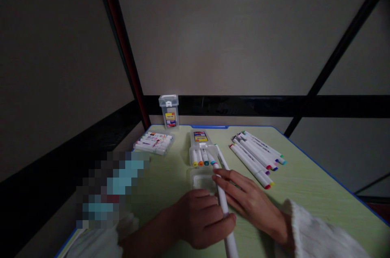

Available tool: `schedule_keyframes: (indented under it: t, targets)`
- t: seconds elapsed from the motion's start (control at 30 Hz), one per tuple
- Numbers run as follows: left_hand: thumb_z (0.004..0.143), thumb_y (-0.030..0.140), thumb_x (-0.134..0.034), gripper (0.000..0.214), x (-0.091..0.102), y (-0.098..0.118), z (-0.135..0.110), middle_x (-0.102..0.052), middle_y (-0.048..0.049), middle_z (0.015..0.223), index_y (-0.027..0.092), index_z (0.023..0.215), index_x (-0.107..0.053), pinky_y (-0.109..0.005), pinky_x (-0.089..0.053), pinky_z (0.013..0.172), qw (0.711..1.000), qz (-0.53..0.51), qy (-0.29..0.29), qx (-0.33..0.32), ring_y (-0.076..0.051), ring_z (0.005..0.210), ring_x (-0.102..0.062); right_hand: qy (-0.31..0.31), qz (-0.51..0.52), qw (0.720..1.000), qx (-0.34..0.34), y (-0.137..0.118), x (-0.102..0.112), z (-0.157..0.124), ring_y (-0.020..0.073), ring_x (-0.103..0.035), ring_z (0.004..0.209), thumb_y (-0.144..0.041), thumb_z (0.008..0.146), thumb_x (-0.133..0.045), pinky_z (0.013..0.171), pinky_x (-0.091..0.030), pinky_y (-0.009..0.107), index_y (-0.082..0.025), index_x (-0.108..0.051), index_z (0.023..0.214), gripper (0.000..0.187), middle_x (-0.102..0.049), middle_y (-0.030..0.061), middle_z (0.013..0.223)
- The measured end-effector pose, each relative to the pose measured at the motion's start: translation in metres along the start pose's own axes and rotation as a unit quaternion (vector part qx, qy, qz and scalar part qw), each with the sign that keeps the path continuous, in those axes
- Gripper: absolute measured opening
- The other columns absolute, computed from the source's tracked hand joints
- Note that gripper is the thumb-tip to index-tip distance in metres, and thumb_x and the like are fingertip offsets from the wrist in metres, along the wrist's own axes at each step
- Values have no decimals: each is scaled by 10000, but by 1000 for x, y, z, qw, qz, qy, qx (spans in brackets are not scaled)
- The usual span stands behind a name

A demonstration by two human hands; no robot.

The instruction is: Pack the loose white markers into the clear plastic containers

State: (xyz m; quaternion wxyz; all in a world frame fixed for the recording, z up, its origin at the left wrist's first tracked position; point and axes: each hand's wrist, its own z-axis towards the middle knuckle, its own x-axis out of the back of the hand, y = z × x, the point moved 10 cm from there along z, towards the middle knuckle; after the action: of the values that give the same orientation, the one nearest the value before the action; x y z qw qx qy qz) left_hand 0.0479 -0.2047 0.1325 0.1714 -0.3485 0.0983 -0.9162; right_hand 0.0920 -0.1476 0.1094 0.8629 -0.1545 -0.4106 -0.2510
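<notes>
A long white marker (pixel 224 209) points away from me toward a clear plastic marker case (pixel 202 149) lying on the pale green table (pixel 304 185). My left hand (pixel 199 219) is closed around the marker's near half. My right hand (pixel 248 201) lies over the marker from the right, fingers stretched toward its far end. The marker's tip reaches the case's open end, where several coloured caps show. The case's clear lid (pixel 201 181) lies just in front of my left hand.
A row of loose white markers (pixel 257 154) lies at the right rear. A flat full marker pack (pixel 154 143) sits at the left rear, and an upright clear case (pixel 169 111) stands at the back edge. A blurred patch covers the left front.
</notes>
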Motion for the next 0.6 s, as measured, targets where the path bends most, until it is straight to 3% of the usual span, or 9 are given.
schedule_keyframes:
  t: [0.23, 0.6]
  targets:
    - [835, 117, -427, 161, -8, -8, -3, -434, 40, 487, 135, 746, -559, -261, -273, 449, 999, 5, -17, 32, -92, 470, -397, -9, 4, 1000, -5, 2, -2, -3, 201, -557, 1025, -251, 914, -302, 812, -517, 322, -117, -516, 1123, 328, -583, 155, 1106]
    - [840, 122, -460, 138, -18, -18, -6, -492, 26, 548, 148, 761, -570, -245, -348, 535, 995, 60, -49, 65, -102, 547, -454, -68, 39, 996, -39, 8, -16, -3, 201, -464, 1144, -140, 839, -401, 909, -452, 345, -111, -454, 1217, 382, -459, 149, 1280]
